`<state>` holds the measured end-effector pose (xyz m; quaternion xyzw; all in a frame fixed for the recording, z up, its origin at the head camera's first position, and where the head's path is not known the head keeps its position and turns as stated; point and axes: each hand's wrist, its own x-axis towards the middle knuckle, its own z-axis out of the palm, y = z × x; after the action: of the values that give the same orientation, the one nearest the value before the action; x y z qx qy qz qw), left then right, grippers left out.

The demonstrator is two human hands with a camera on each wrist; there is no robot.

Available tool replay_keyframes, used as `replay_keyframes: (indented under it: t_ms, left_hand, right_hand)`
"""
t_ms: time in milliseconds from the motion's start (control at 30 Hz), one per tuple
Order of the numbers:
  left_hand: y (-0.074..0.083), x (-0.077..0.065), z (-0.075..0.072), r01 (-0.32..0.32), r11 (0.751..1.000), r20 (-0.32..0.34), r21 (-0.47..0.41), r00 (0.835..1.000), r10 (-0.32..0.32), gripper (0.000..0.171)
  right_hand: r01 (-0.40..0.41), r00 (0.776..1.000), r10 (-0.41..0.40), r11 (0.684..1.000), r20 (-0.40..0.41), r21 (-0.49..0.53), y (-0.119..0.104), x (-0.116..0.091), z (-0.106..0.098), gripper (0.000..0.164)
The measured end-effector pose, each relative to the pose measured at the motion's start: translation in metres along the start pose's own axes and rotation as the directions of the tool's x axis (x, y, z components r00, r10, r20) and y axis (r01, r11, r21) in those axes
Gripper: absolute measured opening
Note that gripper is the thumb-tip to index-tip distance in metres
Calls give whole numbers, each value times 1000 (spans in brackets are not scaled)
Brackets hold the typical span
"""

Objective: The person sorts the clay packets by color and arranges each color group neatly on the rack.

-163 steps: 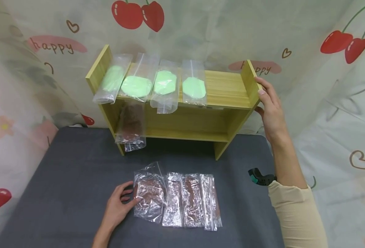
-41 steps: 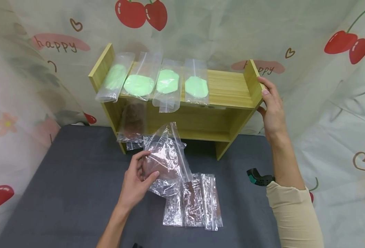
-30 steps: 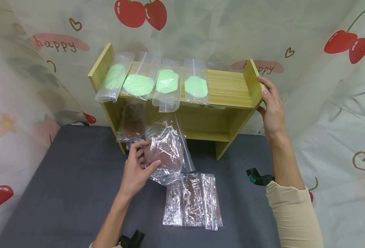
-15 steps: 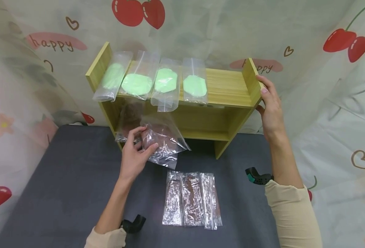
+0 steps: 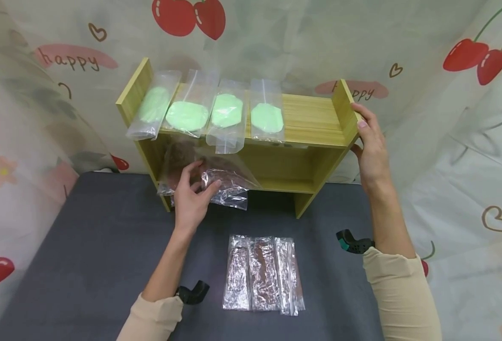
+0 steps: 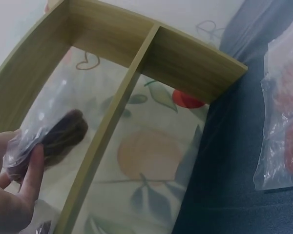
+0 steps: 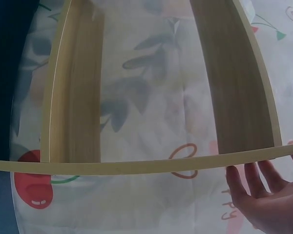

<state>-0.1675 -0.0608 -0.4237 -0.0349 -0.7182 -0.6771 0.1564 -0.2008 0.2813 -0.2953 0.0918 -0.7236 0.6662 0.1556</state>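
In the head view my left hand (image 5: 190,201) pinches a clear zip bag (image 5: 230,182) with a brown flat piece inside, at the lower level of a small wooden shelf (image 5: 315,118). The left wrist view shows thumb and fingers round the bag's edge, the dark brown content (image 6: 66,136) standing out from them. Another bag with a brown piece (image 5: 176,163) lies on the left of that level, partly hidden by the hand. My right hand (image 5: 374,151) holds the shelf's right side panel (image 5: 345,113); fingertips touch its outer face in the right wrist view.
Several bags with pale green pieces (image 5: 227,111) lie along the top level, some overhanging its front edge. Several bags with brown pieces (image 5: 264,274) lie side by side on the dark tabletop (image 5: 89,246). A patterned curtain (image 5: 302,42) hangs behind.
My left hand has picked up the leftmost bag from the tabletop and carried it up and away to the lower shelf level. The right hand stays on the side panel.
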Motion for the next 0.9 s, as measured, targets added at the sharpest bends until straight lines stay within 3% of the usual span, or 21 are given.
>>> replay_keyframes:
  t_ms: [167, 500, 633, 733, 900]
  left_hand:
    - [-9, 6, 2, 27, 1000, 11, 9, 1000, -27, 69]
    - [-4, 11, 2, 71, 997, 55, 27, 996, -72, 80]
    - [-6, 14, 1, 12, 987, 12, 161, 1000, -14, 75]
    - [-9, 15, -1, -23, 953, -44, 303, 998, 38, 66]
    - [-14, 18, -2, -40, 907, -75, 419, 994, 78, 63]
  right_hand:
    - [8, 1000, -8, 1000, 0, -1, 1, 0, 0, 40]
    - [19, 1000, -19, 1000, -6, 17, 2, 0, 1, 39]
    - [19, 1000, -19, 1000, -9, 19, 2, 0, 1, 40]
    - [21, 1000, -21, 1000, -9, 18, 2, 0, 2, 40]
    - [25, 1000, -25, 1000, -8, 18, 2, 0, 2, 40]
